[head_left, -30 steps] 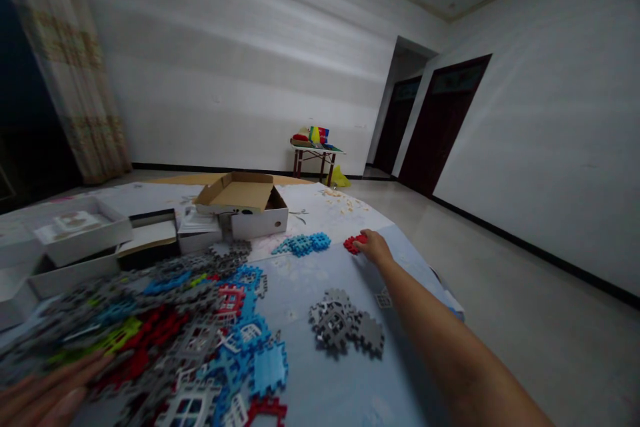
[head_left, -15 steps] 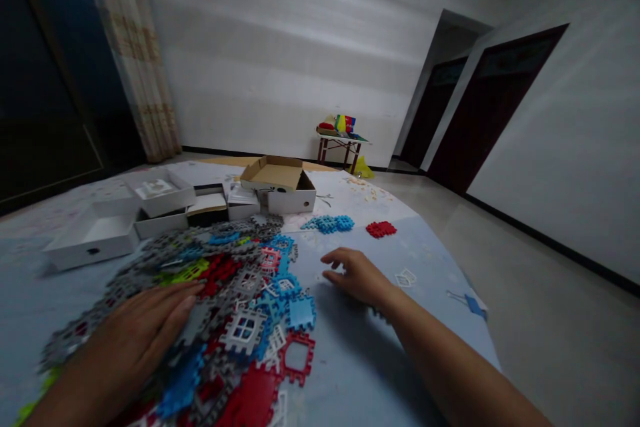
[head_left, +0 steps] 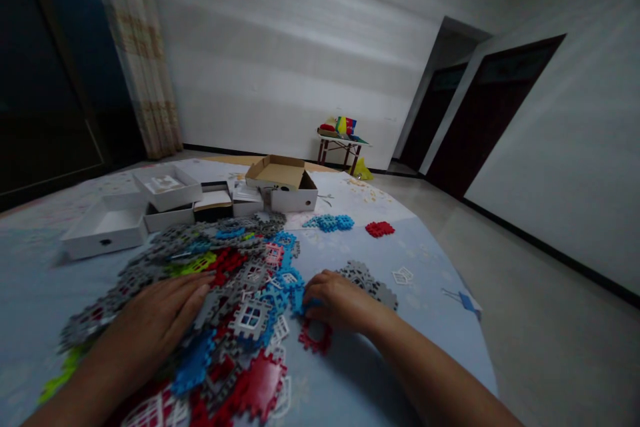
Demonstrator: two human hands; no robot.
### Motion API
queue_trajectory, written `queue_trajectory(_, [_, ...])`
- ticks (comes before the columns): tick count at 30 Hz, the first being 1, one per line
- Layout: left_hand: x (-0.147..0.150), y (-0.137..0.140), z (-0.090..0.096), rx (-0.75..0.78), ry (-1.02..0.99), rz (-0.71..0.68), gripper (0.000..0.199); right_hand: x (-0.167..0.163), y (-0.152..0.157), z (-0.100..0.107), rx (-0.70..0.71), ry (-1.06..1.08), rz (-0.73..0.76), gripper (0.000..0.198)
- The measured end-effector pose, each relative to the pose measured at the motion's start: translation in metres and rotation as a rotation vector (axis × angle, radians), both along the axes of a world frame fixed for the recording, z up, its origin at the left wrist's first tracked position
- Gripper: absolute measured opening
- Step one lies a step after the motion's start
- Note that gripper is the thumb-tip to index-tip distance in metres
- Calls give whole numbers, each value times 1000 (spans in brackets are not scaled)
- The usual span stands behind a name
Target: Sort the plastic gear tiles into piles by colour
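Note:
A heap of interlocking plastic building tiles (head_left: pixel 220 303) in grey, red, blue and lime green covers the near left of the table. My left hand (head_left: pixel 160 310) lies flat across the heap with its fingers stretched out, holding nothing. At the heap's right edge, my right hand (head_left: pixel 340 300) has its fingers curled down on a blue building tile (head_left: pixel 297 297), mostly hidden beneath them. Just below those fingers is a red frame tile (head_left: pixel 316 335). Beyond the right wrist lie several grey tiles (head_left: pixel 363 277), partly covered by the hand.
White boxes (head_left: pixel 107 227) and an open cardboard-lidded box (head_left: pixel 280 177) stand behind the heap. Farther back are a blue tile group (head_left: pixel 330 222) and a red tile group (head_left: pixel 380 229). White window pieces (head_left: pixel 403 275) lie at right, and a blue clip (head_left: pixel 467 301) sits at the table edge.
My right hand has moved left and down to the heap's edge, and its fingers have closed on a blue tile. The grey tiles behind it now show. My left hand stays on the heap.

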State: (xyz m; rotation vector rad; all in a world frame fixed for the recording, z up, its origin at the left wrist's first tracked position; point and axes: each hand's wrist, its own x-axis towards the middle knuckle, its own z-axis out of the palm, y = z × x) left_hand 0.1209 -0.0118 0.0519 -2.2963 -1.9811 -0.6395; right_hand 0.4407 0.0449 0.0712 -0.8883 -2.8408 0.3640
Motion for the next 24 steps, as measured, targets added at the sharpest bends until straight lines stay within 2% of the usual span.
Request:
queue_trajectory(3, [-2,3,-5,13,-3,8,60,0,-2,2,26,51,-50,14])
queue_trajectory(8, [-7,6,-11,31,-3,3,60,14,11,5,56,315,-303,21])
queue_trajectory(12, [-8,5,-12,29,7,7,55,42,49,0,79,560,-529,25])
queue_trajectory(14, [-9,6,-14,19,21,3,51,59,71,-5,31,623,-652,29])
queue_trajectory(17, [-12,9,-19,32,24,6,47,82,101,-14,-47,648,-809,33])
queue_trajectory(21, [-16,11,-27,44,9,5,46,102,136,-24,-36,640,-931,31])
queue_trajectory(24, [-19,10,-32,35,-5,0,45,105,162,-28,-46,612,-1014,32])
